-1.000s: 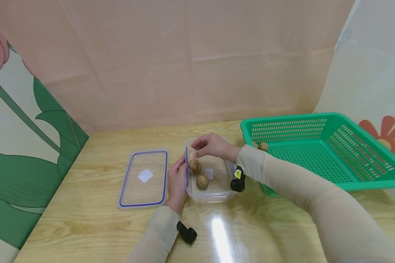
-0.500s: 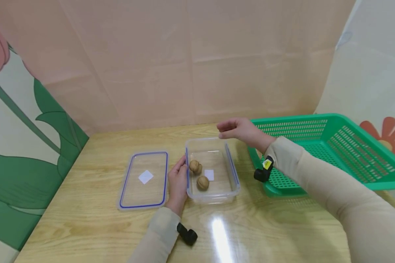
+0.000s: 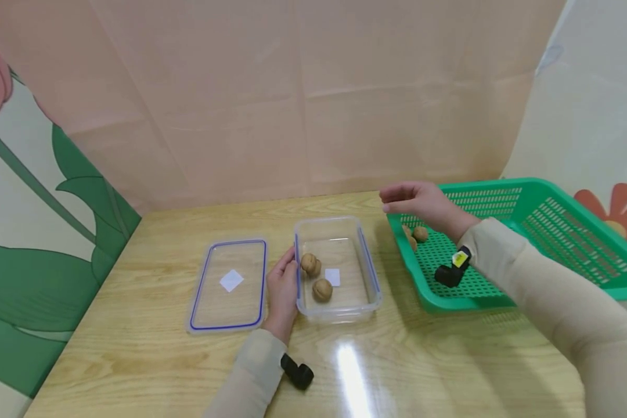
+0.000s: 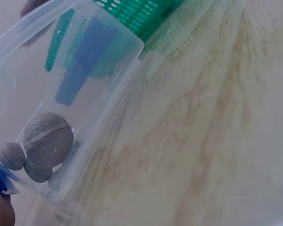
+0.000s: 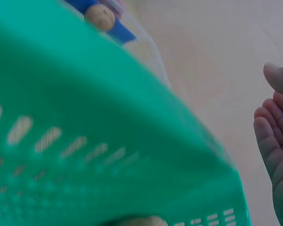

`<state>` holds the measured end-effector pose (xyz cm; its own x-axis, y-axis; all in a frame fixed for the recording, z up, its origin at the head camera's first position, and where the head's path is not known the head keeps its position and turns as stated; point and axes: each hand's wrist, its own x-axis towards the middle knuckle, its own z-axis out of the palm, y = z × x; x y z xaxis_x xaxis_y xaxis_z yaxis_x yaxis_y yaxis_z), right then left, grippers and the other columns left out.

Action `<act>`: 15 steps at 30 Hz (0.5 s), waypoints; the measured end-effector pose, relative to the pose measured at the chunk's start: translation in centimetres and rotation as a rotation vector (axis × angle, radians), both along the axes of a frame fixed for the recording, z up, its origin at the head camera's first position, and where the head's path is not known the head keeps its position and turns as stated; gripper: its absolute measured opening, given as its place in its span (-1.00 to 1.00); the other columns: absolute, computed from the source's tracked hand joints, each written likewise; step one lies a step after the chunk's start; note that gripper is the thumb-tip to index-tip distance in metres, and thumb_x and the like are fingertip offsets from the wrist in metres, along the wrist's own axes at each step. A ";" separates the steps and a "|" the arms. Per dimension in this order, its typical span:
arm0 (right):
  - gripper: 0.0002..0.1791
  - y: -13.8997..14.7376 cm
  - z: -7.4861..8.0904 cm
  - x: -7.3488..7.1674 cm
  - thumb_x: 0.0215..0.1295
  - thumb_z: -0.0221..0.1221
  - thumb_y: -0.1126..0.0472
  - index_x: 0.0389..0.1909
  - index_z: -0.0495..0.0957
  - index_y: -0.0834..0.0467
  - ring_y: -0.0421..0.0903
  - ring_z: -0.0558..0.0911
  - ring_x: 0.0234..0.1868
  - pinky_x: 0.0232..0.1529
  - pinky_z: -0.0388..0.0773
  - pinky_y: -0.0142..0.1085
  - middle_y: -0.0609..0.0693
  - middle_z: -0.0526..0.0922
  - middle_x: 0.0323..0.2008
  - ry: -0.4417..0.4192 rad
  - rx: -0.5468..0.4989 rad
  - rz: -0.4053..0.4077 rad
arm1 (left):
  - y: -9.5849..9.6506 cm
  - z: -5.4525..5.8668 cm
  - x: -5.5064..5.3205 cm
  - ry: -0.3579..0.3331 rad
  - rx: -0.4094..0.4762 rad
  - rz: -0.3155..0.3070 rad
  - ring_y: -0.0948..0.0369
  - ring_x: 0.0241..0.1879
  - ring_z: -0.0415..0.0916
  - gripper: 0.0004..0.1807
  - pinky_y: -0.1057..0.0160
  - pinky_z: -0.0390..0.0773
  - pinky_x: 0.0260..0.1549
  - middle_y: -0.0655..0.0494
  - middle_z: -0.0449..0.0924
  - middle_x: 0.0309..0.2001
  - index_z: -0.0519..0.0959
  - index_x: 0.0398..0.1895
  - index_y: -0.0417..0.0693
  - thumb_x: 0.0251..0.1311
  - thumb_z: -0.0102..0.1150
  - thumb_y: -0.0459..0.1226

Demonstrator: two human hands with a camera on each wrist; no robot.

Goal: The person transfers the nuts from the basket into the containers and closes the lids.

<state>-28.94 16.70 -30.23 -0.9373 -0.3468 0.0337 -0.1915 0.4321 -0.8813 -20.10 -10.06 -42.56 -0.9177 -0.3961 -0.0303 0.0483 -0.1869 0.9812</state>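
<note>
My left hand [image 3: 282, 290] lies along the left wall of a clear plastic food container [image 3: 339, 313], its fingers looking fairly straight against the side. Three walnuts sit inside near that wall: a front walnut [image 3: 322, 290] and two close together, one a walnut [image 3: 309, 263] partly covering the other. From the left wrist, a large walnut [image 4: 48, 139] shows through the clear wall. Over the left rim of a green basket [image 3: 420, 284] hovers my right hand [image 3: 423, 203], fingers extended, nothing in it. Under it, several walnuts [image 3: 420, 234] lie in the basket's left corner, partly hidden.
Left of the container a clear lid [image 3: 204, 296] with a blue seal lies flat on the wooden table [image 3: 136, 348]. A white square [image 3: 332, 277] shows at the container's floor. A pink cloth backdrop [image 3: 214, 116] stands behind the table.
My right hand has moved right from above the container to the basket's left rim. The left hand, the container and the walnuts in it have stayed in place.
</note>
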 end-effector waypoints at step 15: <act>-0.43 6.5 -2.6 -2.2 0.10 0.29 0.09 0.10 0.44 0.29 -0.34 0.57 -0.14 -0.12 0.50 -0.49 -0.07 0.63 -0.08 -0.005 0.090 -0.060 | 0.0 0.0 0.0 0.004 -0.013 0.001 0.10 0.22 0.34 -0.62 0.17 0.37 0.20 0.00 0.49 0.15 0.53 0.08 -0.10 0.19 -0.05 -0.39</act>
